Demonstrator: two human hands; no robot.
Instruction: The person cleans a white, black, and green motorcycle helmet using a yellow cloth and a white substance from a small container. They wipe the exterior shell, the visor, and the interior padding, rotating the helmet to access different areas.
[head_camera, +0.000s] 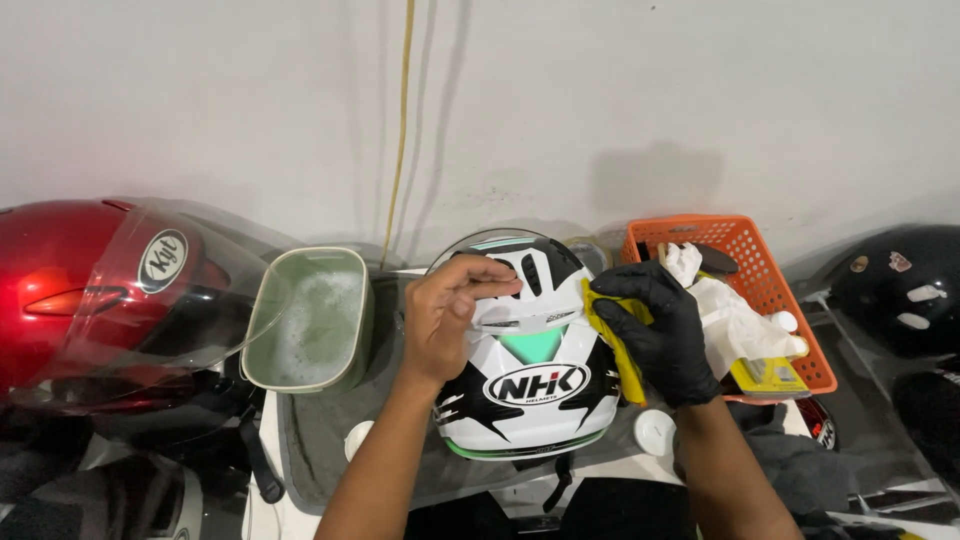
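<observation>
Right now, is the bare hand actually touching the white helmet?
Touching. The head view shows the bare left hand with its fingertips resting on top of the white helmet, no gap visible. The gloved right hand presses a yellow cloth against its side.

A plain white wall (600, 90) fills the background, evenly lit, with 1 thin yellow cord (403, 120) hanging down it.

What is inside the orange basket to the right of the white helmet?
The orange basket shows white crumpled cloth, a black object at the back and a flat yellow item in front. The cloth covers whatever lies beneath it.
</observation>
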